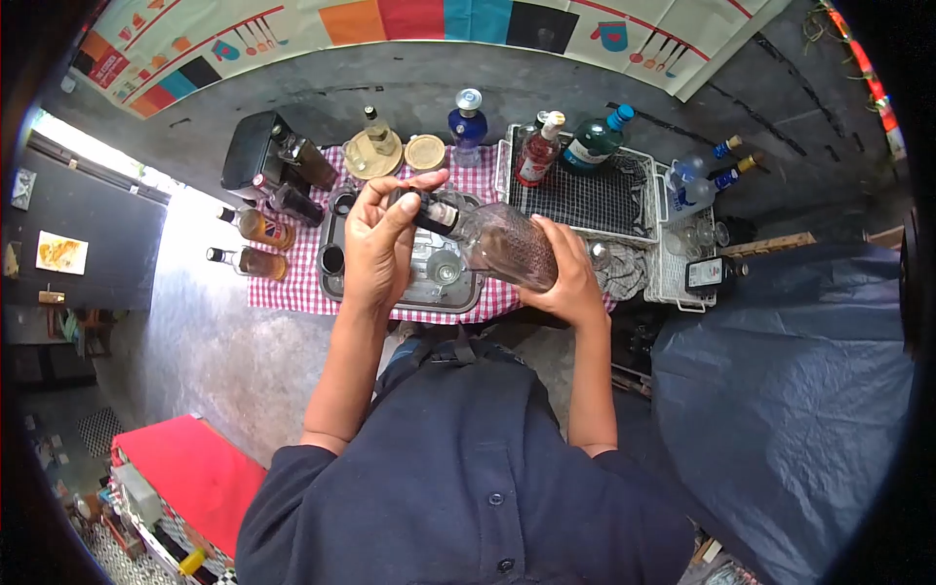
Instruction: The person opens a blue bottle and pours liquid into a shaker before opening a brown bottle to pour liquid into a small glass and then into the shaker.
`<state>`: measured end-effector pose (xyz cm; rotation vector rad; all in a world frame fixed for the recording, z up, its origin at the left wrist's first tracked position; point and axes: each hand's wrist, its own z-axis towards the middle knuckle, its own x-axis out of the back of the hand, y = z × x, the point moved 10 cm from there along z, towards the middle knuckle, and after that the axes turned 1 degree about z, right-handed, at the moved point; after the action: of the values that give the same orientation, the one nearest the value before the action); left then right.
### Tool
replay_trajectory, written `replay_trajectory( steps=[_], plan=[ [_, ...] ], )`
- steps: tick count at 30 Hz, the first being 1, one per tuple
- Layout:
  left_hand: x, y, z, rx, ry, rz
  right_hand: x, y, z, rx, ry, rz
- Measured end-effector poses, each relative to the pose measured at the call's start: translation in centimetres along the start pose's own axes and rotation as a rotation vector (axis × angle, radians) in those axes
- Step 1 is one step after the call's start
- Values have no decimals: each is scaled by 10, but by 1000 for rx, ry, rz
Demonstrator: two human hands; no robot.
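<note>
A clear textured glass bottle [515, 246] with a dark neck and cap lies tilted across my two hands, above the table. My right hand [567, 278] is wrapped round the bottle's wide body. At the other end, my left hand [385, 229] has thumb and fingers at the dark cap. Below the bottle sits a grey tray [409, 304] with a drinking glass [444, 267] and dark cups [331, 258] on it. The hand and bottle hide part of the tray.
A checkered cloth [283, 295] covers the table. Bottles such as an amber one [265, 229] stand left; a blue bottle [468, 122] stands behind. A white wire rack [580, 229] holds a red bottle [536, 156] and a green bottle [593, 144]. A dark plastic cover [780, 370] hangs right.
</note>
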<state>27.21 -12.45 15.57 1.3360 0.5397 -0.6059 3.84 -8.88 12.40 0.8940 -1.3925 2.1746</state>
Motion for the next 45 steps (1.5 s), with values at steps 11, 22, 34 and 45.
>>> replay_trajectory(
  steps=[11,22,34,45],
  plan=[
    [21,10,20,69,-39,-62,-15,-27,8,13,83,-63],
    [50,41,37,53,0,34,-36,-42,11,4,107,-72],
    [142,78,19,42,105,119,-88,-58,23,-74,83,93],
    [328,72,-65,265,478,493,-184,-56,22,-266,78,505]
  ],
)
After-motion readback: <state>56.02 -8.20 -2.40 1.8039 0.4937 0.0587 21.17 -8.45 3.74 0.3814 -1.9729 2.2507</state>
